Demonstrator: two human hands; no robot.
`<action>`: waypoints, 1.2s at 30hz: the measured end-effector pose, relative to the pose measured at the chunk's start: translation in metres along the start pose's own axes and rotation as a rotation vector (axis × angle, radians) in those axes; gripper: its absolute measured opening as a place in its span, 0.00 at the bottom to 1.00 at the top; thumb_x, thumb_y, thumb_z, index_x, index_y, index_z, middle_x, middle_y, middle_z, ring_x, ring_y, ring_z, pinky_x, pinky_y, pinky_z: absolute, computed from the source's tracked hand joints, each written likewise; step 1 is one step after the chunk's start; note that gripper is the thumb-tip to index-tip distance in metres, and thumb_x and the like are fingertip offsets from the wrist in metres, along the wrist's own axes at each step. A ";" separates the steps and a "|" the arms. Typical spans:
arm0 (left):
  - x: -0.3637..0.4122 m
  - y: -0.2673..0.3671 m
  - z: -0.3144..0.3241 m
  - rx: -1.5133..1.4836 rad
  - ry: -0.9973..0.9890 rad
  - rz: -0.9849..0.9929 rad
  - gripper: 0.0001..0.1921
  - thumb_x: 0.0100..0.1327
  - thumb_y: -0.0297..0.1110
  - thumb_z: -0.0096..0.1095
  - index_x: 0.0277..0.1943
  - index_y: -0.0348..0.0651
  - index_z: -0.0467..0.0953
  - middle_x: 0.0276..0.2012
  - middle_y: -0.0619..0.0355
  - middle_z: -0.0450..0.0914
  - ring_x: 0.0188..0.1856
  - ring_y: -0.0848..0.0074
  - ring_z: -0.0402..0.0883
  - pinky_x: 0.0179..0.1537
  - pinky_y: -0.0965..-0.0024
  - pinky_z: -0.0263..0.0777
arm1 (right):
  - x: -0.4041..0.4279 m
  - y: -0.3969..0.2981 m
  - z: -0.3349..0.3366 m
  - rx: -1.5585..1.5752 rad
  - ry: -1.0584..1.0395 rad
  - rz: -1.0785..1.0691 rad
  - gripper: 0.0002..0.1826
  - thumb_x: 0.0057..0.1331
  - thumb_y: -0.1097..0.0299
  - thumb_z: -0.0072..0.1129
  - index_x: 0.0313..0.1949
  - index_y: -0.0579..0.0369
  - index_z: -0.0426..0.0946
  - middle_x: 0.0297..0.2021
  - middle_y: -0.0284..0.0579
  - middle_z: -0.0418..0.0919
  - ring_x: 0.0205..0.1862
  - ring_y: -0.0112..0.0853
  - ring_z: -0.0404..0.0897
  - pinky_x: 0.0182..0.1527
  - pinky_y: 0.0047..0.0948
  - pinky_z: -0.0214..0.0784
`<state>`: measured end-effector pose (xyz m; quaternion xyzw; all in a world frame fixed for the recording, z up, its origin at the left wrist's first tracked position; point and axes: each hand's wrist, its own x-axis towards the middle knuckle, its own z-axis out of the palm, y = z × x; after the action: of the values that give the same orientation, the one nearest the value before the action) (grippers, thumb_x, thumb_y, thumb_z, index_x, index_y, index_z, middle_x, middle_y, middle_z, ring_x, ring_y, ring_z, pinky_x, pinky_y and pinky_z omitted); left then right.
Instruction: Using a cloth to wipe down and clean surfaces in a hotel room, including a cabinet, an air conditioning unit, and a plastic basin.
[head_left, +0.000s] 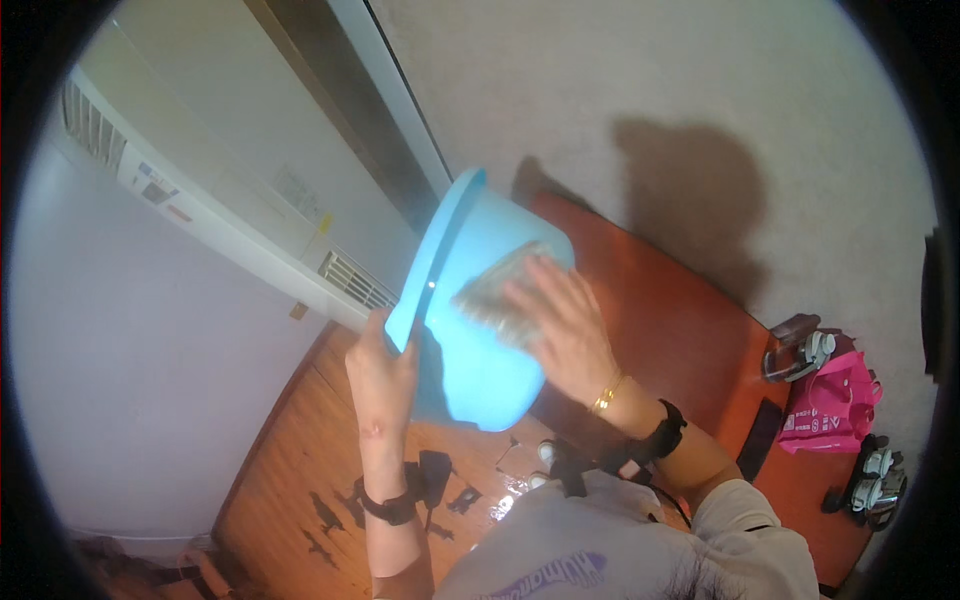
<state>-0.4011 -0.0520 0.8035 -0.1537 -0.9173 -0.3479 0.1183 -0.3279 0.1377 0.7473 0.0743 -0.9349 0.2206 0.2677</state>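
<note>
A light blue plastic basin (495, 217) is held up on its side, its rim turned to the left and its outer base to the right. My left hand (382, 367) grips the rim at its lower edge. With spread, motion-blurred fingers, my right hand (562, 330) presses a greyish cloth (499, 292) flat against the outer wall. The inside of the basin is hidden from me.
A white floor-standing air conditioner (247, 187) stands at the left beside a pale wall. Behind the basin is a reddish-brown tabletop (660, 315). A pink bag (832, 405) and devices with clear and white parts (874, 480) rest at its right end. Wooden flooring (300, 457) lies below.
</note>
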 end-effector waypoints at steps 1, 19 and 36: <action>-0.001 0.001 -0.001 -0.009 -0.009 -0.012 0.13 0.59 0.35 0.60 0.38 0.30 0.74 0.19 0.43 0.75 0.20 0.61 0.76 0.24 0.64 0.67 | 0.005 0.009 0.001 0.080 0.106 0.090 0.31 0.53 0.69 0.57 0.60 0.47 0.64 0.63 0.46 0.57 0.66 0.39 0.53 0.64 0.44 0.46; 0.004 0.011 -0.002 0.022 -0.024 -0.013 0.13 0.60 0.34 0.59 0.39 0.30 0.74 0.19 0.41 0.75 0.21 0.58 0.77 0.24 0.64 0.68 | -0.073 0.003 0.042 -0.101 0.108 -0.363 0.21 0.60 0.66 0.53 0.55 0.44 0.71 0.28 0.30 0.62 0.30 0.24 0.59 0.29 0.24 0.55; -0.027 -0.001 -0.014 -0.229 -0.142 0.024 0.22 0.64 0.49 0.52 0.43 0.33 0.73 0.29 0.47 0.78 0.31 0.65 0.79 0.34 0.68 0.70 | 0.019 -0.022 -0.002 -0.056 0.122 -0.314 0.21 0.55 0.68 0.56 0.49 0.56 0.72 0.57 0.43 0.66 0.60 0.37 0.63 0.57 0.44 0.56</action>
<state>-0.3755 -0.0679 0.8045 -0.2014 -0.8756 -0.4372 0.0389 -0.3372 0.1182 0.7674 0.1984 -0.8997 0.1539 0.3571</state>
